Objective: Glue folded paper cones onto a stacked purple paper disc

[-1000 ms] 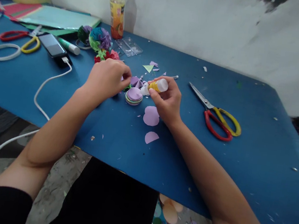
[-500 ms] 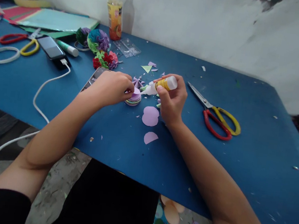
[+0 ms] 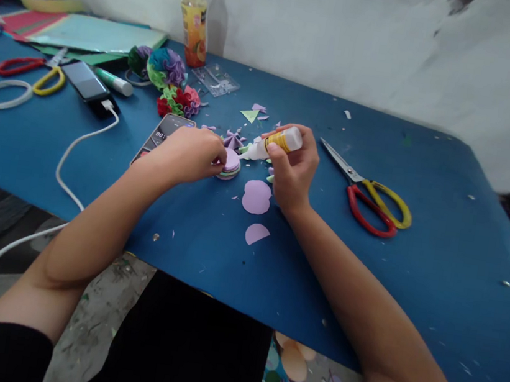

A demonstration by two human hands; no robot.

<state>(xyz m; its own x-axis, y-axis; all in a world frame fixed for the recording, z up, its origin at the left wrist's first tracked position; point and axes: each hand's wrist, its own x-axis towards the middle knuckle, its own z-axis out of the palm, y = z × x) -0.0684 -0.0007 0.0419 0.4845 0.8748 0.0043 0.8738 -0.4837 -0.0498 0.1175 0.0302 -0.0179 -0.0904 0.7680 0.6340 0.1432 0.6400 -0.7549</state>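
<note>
In the head view my right hand (image 3: 296, 170) is wrapped round a small white glue bottle (image 3: 285, 140) with a yellow label. The bottle tilts down to the left, its nozzle tip at the edge of a stack of round paper pieces (image 3: 230, 163), purple on top. My left hand (image 3: 196, 155) is closed, with thumb and fingertips pinching the left side of that stack. Just in front lie a notched purple paper piece (image 3: 256, 197) and a purple half-round piece (image 3: 257, 234). Behind the stack sits a folded purple paper shape (image 3: 233, 140), partly hidden.
Scissors (image 3: 368, 190) with red and yellow handles lie to the right. A phone (image 3: 164, 132) is beside my left hand; another phone (image 3: 88, 82) trails a white cable (image 3: 72, 151). Ruffled flowers (image 3: 167, 70) and a drink bottle (image 3: 194, 26) stand at the back.
The top purple circle, tilted up in my left fingers before, now lies flatter on the stack. My left hand has shifted slightly down; the glue bottle stays nearly in place.
</note>
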